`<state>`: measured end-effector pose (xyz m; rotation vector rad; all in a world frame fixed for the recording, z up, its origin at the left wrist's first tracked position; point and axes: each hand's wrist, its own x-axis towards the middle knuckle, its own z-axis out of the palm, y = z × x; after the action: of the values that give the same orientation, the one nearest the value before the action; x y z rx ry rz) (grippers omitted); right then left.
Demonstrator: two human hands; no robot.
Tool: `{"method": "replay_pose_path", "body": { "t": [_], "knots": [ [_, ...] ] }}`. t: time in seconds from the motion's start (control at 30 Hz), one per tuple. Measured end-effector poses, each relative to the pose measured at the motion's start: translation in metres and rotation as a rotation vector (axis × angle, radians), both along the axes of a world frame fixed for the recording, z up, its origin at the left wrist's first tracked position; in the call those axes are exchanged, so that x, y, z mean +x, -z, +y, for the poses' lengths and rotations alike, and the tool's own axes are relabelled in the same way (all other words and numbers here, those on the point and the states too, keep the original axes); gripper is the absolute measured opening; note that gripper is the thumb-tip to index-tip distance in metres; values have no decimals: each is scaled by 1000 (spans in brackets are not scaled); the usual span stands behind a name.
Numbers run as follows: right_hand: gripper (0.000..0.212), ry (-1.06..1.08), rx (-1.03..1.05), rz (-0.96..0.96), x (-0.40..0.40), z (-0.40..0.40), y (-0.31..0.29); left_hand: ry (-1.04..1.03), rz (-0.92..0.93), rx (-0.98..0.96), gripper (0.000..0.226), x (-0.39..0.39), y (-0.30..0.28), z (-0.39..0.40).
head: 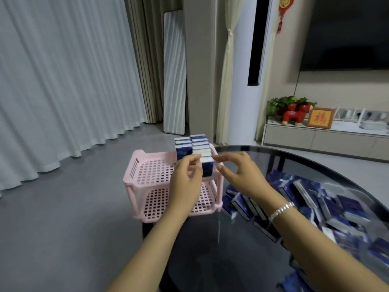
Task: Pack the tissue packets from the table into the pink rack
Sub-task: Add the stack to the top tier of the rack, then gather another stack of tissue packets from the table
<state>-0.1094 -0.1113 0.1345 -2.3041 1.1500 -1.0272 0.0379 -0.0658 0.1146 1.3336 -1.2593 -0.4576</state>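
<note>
**Pinching the front packet upright in the top shelf**

Pinching with both hands: my left hand (186, 175) has thumb and fingertips closed on the left edge of the nearest tissue packet (207, 166), and my right hand (237, 171) is curled toward its right edge. Whether the right fingertips actually touch the packet I cannot tell; there may be a small gap.

Location. This packet stands on end in the top shelf of the pink rack (147, 171), at the near end of the right-hand row (201, 146). A shorter second row (183, 147) stands just beside it on the left. Rest of the top shelf is bare grid; the lower shelf shows no packets where I can see it. The rack sits at the edge of the dark glass table (242, 239).

Remaining stock. A loose pile of packets (315, 203) lies on the table to my right, well apart from the rack. My judgement is that the task is in its early part.

Method notes for this step:
- Press the packet back flush against the one behind it before letting go, so the row carries it and it does not tip forward.
- Keep its top edge level with its neighbours.
- Release the right side first, steady with the left, then withdraw straight toward me.
- Avoid nudging the rack; it stands near the table edge.

Risk: the packets look slick, and an end packet left leaning could topple.
</note>
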Motion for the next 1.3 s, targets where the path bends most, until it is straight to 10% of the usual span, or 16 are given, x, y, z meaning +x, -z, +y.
{"method": "replay_pose_path", "body": {
  "t": [0.5, 0.93, 1.3],
  "knots": [
    [29, 211, 132, 168, -138, 126, 115, 226, -16, 370, 16, -129, 118, 76],
    [45, 335, 130, 152, -168, 164, 167, 267, -430, 509, 35, -152, 158, 96],
    [37, 357, 108, -103, -180, 158, 160, 313, 67, 440, 18, -158, 151, 97]
  ]
}}
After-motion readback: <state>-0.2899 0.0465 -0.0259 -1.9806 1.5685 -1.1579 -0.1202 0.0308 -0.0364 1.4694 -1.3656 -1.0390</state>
